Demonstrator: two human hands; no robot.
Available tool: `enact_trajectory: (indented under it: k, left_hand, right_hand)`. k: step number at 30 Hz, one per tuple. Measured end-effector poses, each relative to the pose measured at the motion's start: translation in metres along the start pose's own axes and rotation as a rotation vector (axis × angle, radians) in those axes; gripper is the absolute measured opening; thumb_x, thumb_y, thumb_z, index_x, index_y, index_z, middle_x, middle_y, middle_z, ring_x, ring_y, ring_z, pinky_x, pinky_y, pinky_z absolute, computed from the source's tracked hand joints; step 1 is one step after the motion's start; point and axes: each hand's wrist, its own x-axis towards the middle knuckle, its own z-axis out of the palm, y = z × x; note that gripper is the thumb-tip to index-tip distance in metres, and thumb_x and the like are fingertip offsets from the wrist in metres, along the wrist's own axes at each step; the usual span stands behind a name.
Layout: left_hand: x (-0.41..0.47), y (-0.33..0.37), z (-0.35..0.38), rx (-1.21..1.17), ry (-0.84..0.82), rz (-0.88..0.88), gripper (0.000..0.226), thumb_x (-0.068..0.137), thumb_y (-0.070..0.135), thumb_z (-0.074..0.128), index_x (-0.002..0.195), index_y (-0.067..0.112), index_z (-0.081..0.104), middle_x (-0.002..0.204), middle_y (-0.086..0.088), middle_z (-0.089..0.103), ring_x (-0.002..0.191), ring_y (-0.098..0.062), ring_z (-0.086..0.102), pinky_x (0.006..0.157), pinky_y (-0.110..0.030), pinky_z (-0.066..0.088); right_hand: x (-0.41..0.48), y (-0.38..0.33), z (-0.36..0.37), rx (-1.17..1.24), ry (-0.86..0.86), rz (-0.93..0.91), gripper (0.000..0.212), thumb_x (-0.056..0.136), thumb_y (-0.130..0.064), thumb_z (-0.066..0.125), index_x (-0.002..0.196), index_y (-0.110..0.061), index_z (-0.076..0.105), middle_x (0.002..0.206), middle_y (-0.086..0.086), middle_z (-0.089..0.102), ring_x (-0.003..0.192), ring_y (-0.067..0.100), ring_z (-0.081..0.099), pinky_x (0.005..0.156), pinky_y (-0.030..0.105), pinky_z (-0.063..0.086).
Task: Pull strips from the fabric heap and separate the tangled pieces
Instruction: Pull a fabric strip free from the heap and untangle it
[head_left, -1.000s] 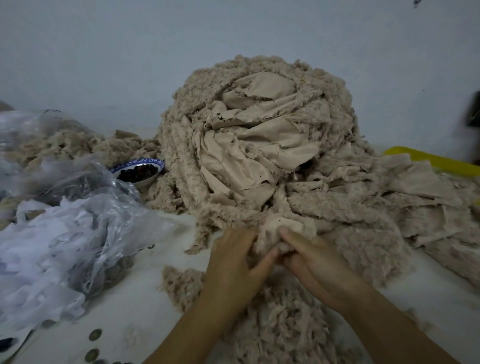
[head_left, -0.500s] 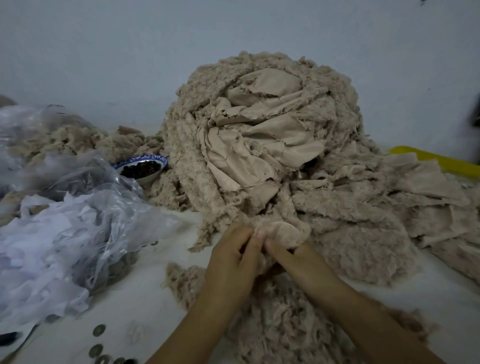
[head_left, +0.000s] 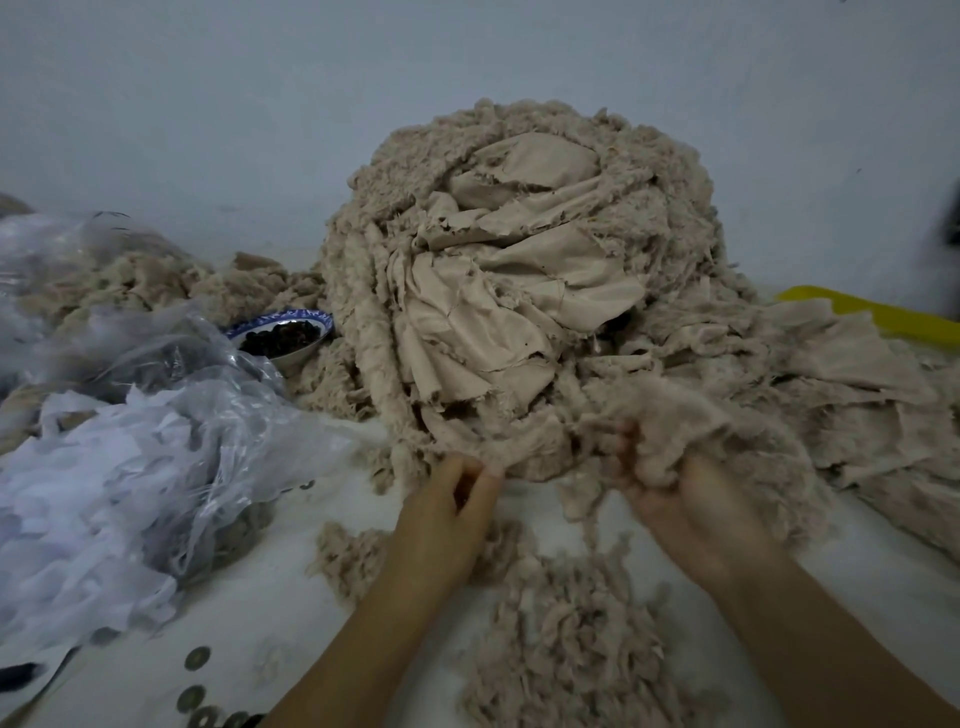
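The fabric heap (head_left: 519, 291) stands at the middle of the worktop (head_left: 291, 597), toward its back edge. It is a tall mound of beige pieces, fluffy on one face and smooth on the other, and it spills out flat toward the right edge. Both hands work at its front foot, where loose ends hang within reach.

The left hand (head_left: 447, 514) has a tight, narrow grip: thumb and curled fingers pinch the lower edge of a strip (head_left: 524, 457) that runs back into the mound. The right hand (head_left: 691, 499), somewhat blurred, has a fuller grip, with its fingers curled round a fluffy clump (head_left: 670, 426) lifted just off the heap. The hands are set apart, probably so that one anchors while the other draws away and the tangle opens between them. Whether strip and clump are one piece cannot be told.

A low pile of scraps (head_left: 566, 649) lies at the front edge between the forearms, likely the place for pieces already freed. A clear plastic bag (head_left: 156, 441) of white scraps lies at the left edge. Behind it, touching the heap, is a blue-rimmed bowl (head_left: 283, 338) with something dark inside. A few coins (head_left: 197, 657) lie near the front left corner, and something yellow (head_left: 883, 317) shows at the back right.
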Motion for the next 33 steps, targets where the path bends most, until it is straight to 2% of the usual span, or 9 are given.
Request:
enact_trajectory:
  k: [4, 8, 13, 15, 19, 23, 27, 30, 33]
  left_hand:
    - [-0.011, 0.015, 0.01, -0.104, -0.152, 0.073, 0.046, 0.079, 0.088, 0.037, 0.098, 0.056, 0.064, 0.101, 0.028, 0.064, 0.096, 0.008, 0.061, 0.076, -0.007, 0.044]
    - [-0.013, 0.021, 0.011, -0.192, -0.202, -0.016, 0.041, 0.073, 0.085, 0.053, 0.096, 0.052, 0.062, 0.098, 0.034, 0.064, 0.087, 0.012, 0.062, 0.068, -0.004, 0.045]
    - [-0.005, 0.019, 0.007, -0.529, -0.07, -0.295, 0.019, 0.098, 0.027, 0.06, 0.085, 0.02, 0.072, 0.08, 0.0, 0.072, 0.077, -0.016, 0.067, 0.067, -0.024, 0.054]
    - [-0.004, 0.022, 0.003, -0.795, -0.107, -0.433, 0.019, 0.097, 0.022, 0.061, 0.099, 0.007, 0.074, 0.095, -0.012, 0.076, 0.087, -0.026, 0.071, 0.073, -0.034, 0.057]
    - [-0.002, 0.021, -0.002, -1.0, -0.181, -0.551, 0.015, 0.083, 0.023, 0.068, 0.087, 0.009, 0.07, 0.069, -0.003, 0.065, 0.054, -0.011, 0.058, 0.042, -0.021, 0.045]
    - [-0.001, 0.02, -0.004, -1.197, -0.21, -0.566, 0.026, 0.08, 0.016, 0.063, 0.101, 0.001, 0.069, 0.07, -0.005, 0.062, 0.049, -0.009, 0.052, 0.034, -0.017, 0.041]
    - [0.004, 0.016, -0.001, -1.316, -0.185, -0.58, 0.029, 0.097, 0.007, 0.047, 0.118, -0.002, 0.065, 0.101, -0.017, 0.065, 0.073, -0.018, 0.063, 0.064, -0.025, 0.057]
    - [0.002, 0.021, -0.001, -1.213, -0.281, -0.473, 0.043, 0.099, 0.025, 0.046, 0.13, -0.001, 0.059, 0.127, -0.018, 0.066, 0.114, -0.03, 0.065, 0.101, -0.036, 0.05]
    - [-0.003, 0.024, 0.001, -1.061, -0.363, -0.342, 0.049, 0.097, 0.038, 0.054, 0.131, 0.003, 0.06, 0.13, -0.02, 0.065, 0.123, -0.029, 0.061, 0.103, -0.035, 0.052]
  right_hand:
    - [-0.011, 0.028, 0.016, -0.315, -0.124, 0.034, 0.029, 0.099, -0.001, 0.048, 0.098, -0.01, 0.076, 0.094, 0.012, 0.074, 0.082, 0.019, 0.07, 0.075, 0.034, 0.056]
    - [-0.017, 0.039, 0.024, -0.7, -0.154, -0.08, 0.015, 0.097, -0.009, 0.058, 0.096, -0.017, 0.071, 0.089, -0.004, 0.074, 0.082, 0.008, 0.072, 0.071, 0.02, 0.056]
    - [-0.011, 0.038, 0.016, -0.519, -0.147, 0.009, 0.043, 0.08, -0.041, 0.068, 0.108, -0.008, 0.074, 0.11, 0.013, 0.074, 0.106, 0.028, 0.07, 0.097, 0.046, 0.053]
    - [-0.008, 0.036, 0.014, -0.384, -0.123, 0.094, 0.049, 0.08, -0.038, 0.068, 0.115, -0.005, 0.07, 0.113, 0.011, 0.074, 0.109, 0.024, 0.07, 0.096, 0.041, 0.052]
    - [-0.007, 0.033, 0.017, -0.214, -0.108, 0.144, 0.042, 0.086, -0.03, 0.063, 0.117, -0.001, 0.065, 0.113, 0.012, 0.074, 0.108, 0.022, 0.07, 0.081, 0.027, 0.059]
    - [-0.009, 0.031, 0.019, -0.191, -0.103, 0.137, 0.023, 0.1, -0.015, 0.053, 0.114, -0.002, 0.066, 0.11, 0.012, 0.075, 0.103, 0.02, 0.072, 0.074, 0.025, 0.059]
    - [-0.012, 0.033, 0.02, -0.302, -0.142, 0.105, 0.02, 0.1, -0.002, 0.049, 0.107, -0.007, 0.067, 0.103, 0.01, 0.076, 0.096, 0.019, 0.073, 0.075, 0.026, 0.059]
    - [-0.013, 0.036, 0.02, -0.37, -0.217, 0.094, 0.026, 0.101, 0.001, 0.046, 0.111, -0.012, 0.066, 0.104, 0.003, 0.076, 0.099, 0.017, 0.072, 0.076, 0.022, 0.057]
    - [-0.012, 0.038, 0.019, -0.411, -0.296, 0.075, 0.025, 0.1, -0.009, 0.05, 0.113, -0.017, 0.069, 0.111, 0.006, 0.075, 0.105, 0.02, 0.071, 0.082, 0.024, 0.057]
